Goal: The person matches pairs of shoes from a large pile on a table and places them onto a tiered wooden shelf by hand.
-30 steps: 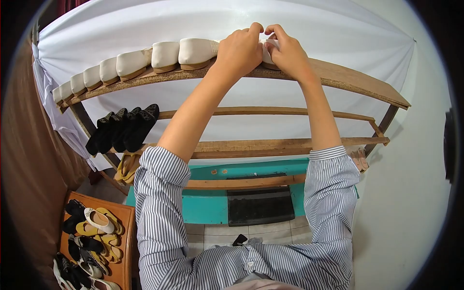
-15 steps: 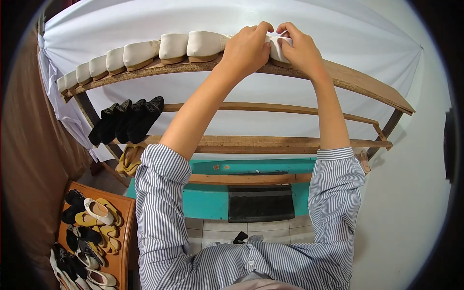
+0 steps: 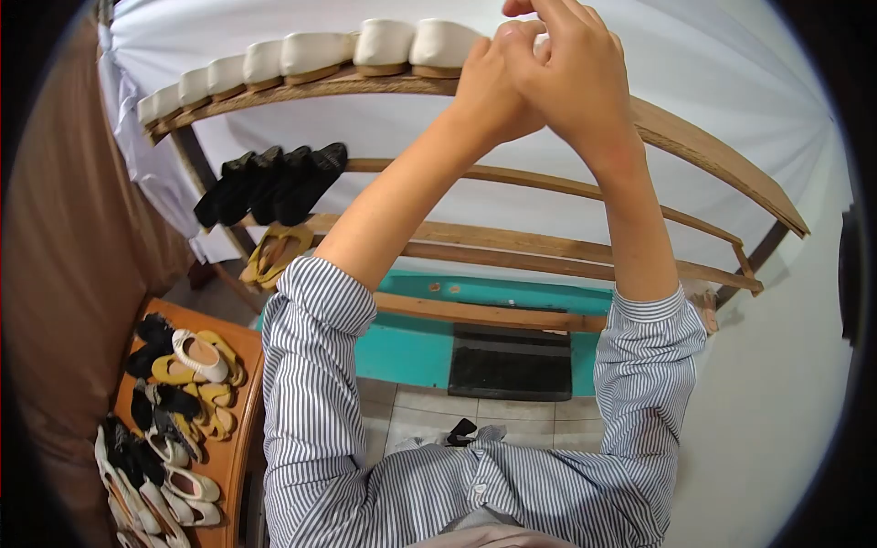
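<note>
My left hand [image 3: 489, 87] and my right hand [image 3: 575, 78] are raised together at the top wooden shelf [image 3: 694, 146], fingers curled and touching each other. They cover the cream shoe they grip, at the right end of a row of cream shoes [image 3: 384, 46] standing on that shelf. Almost all of the held shoe is hidden behind my hands. Both striped sleeves are rolled up to the elbows.
Black shoes [image 3: 274, 183] and tan sandals [image 3: 274, 251] sit on the lower rails at the left. A wooden table [image 3: 242, 365] at the lower left carries several mixed shoes. Behind the rack hangs a white cloth; below stands a teal bench with a dark mat.
The view has shifted, so the rack and the shoe row sit further right and higher in view. My hands have closed more tightly together, and the cream shoe between them no longer shows.
</note>
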The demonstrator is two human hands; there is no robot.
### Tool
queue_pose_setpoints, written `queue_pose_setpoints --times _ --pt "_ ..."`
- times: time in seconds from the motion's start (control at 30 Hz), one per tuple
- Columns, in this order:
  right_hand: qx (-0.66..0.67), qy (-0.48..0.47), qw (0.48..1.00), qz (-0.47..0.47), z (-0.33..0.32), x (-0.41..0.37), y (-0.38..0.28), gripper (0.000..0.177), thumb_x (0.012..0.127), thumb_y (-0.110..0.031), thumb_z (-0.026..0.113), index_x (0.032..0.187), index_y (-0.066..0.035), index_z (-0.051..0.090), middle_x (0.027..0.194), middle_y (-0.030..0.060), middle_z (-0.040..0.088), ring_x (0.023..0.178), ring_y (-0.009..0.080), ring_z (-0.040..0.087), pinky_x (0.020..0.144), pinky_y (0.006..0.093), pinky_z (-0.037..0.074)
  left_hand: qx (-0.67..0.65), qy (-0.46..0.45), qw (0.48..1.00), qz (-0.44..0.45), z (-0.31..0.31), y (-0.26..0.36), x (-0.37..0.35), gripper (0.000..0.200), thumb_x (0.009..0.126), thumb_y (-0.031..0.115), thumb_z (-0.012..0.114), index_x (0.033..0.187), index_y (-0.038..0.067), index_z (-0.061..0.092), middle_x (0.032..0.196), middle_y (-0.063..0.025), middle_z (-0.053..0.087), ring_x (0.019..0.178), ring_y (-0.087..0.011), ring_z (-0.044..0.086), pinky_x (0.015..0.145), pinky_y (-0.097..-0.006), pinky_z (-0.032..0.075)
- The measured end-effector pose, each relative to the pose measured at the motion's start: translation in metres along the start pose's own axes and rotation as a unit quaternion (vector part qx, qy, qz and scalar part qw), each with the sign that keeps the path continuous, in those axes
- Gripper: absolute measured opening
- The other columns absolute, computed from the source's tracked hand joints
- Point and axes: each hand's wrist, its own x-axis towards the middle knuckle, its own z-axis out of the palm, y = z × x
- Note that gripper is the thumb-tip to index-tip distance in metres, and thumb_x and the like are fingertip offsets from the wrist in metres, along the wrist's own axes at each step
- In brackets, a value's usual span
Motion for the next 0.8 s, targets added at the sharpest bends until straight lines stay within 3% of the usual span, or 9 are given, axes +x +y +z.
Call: queue_pose_setpoints --times 0.07,0.13,0.17,0.23,0.43,0.5,0.57,0.63,0.8 --pt "0.04 0.002 0.999 -0.033 0.007 0.0 -0.029 0.013 0.07 -0.011 0.054 0.078 -0.001 0.056 0.072 0.0147 0.057 0.071 0.0312 0.054 0.068 0.0404 0.042 -0.04 0.012 0.999 -0.004 -0.024 -0.005 -0.014 0.023 0.068 0.012 0.058 0.088 0.003 0.053 0.094 -0.0133 0.055 0.085 -0.0296 0.051 0.068 -0.0388 0.042" --pt "0.112 -0.15 0.981 0.041 0.014 -0.001 -0.059 0.022 0.075 -0.016 0.054 0.092 -0.002 0.057 0.093 0.0193 0.058 0.093 0.0347 0.054 0.083 0.0435 0.039 -0.019 -0.011 0.999 -0.024 -0.053 -0.015 -0.035 0.023 0.067 0.012 0.058 0.088 0.003 0.053 0.094 -0.0135 0.055 0.086 -0.0301 0.051 0.069 -0.0393 0.042" --pt "0.136 -0.155 0.978 0.035 0.028 -0.003 -0.071 0.022 0.075 -0.016 0.054 0.092 -0.002 0.057 0.093 0.0193 0.058 0.093 0.0347 0.054 0.083 0.0435 0.039 -0.005 -0.022 0.999 -0.036 -0.072 -0.021 -0.048 0.023 0.067 0.012 0.058 0.088 0.003 0.053 0.094 -0.0136 0.055 0.086 -0.0304 0.051 0.069 -0.0396 0.042" --pt "0.169 -0.093 0.979 -0.073 0.06 -0.01 -0.096 0.014 0.073 -0.015 0.055 0.084 -0.006 0.056 0.08 0.0056 0.06 0.071 0.0244 0.055 0.064 0.0368 0.042 0.028 -0.043 0.997 -0.06 -0.113 -0.033 -0.075 0.023 0.067 0.012 0.058 0.088 0.003 0.053 0.094 -0.0138 0.055 0.086 -0.0309 0.05 0.069 -0.0401 0.041" --pt "0.305 -0.063 0.943 -0.122 0.155 -0.013 -0.235 0.013 0.072 -0.017 0.055 0.08 -0.006 0.056 0.074 0.0066 0.059 0.069 0.0237 0.055 0.068 0.036 0.04 0.153 -0.096 0.975 -0.133 -0.281 -0.053 -0.158 0.024 0.066 0.012 0.058 0.088 0.004 0.053 0.093 -0.0143 0.055 0.086 -0.0325 0.05 0.07 -0.0416 0.04" --pt "0.388 -0.134 0.906 -0.106 0.18 -0.018 -0.296 0.014 0.072 -0.016 0.054 0.08 -0.005 0.057 0.077 0.0083 0.06 0.072 0.0249 0.056 0.069 0.0371 0.041 0.193 -0.11 0.962 -0.157 -0.342 -0.05 -0.185 0.024 0.065 0.012 0.059 0.087 0.004 0.053 0.093 -0.0145 0.055 0.086 -0.033 0.049 0.071 -0.0421 0.039" --pt "0.477 -0.157 0.859 -0.101 0.204 -0.04 -0.362 0.015 0.072 -0.014 0.055 0.08 -0.001 0.058 0.074 0.013 0.06 0.07 0.0294 0.058 0.065 0.0371 0.046 0.211 -0.111 0.918 -0.317 -0.409 -0.028 -0.229 0.032 0.064 0.013 0.059 0.094 0.004 0.054 0.098 -0.0145 0.054 0.094 -0.0337 0.047 0.075 -0.0429 0.037" --pt "0.515 -0.244 0.817 -0.087 0.219 -0.073 -0.432 0.015 0.072 -0.014 0.054 0.08 -0.002 0.059 0.075 0.0155 0.06 0.069 0.0318 0.058 0.064 0.0386 0.047 0.322 -0.206 0.84 -0.386 -0.477 -0.011 -0.304 0.045 0.062 0.016 0.062 0.104 0.003 0.052 0.106 -0.0149 0.052 0.102 -0.0329 0.044 0.079 -0.0425 0.035" --pt "0.565 -0.387 0.709 -0.169 0.236 -0.152 -0.575 0.017 0.072 -0.018 0.053 0.08 -0.004 0.058 0.08 0.0131 0.062 0.08 0.0309 0.058 0.071 0.0404 0.044 0.474 -0.248 0.671 -0.514 -0.603 0.093 -0.415 0.041 0.061 0.015 0.063 0.099 0.004 0.052 0.106 -0.0144 0.047 0.104 -0.031 0.042 0.08 -0.0429 0.035"
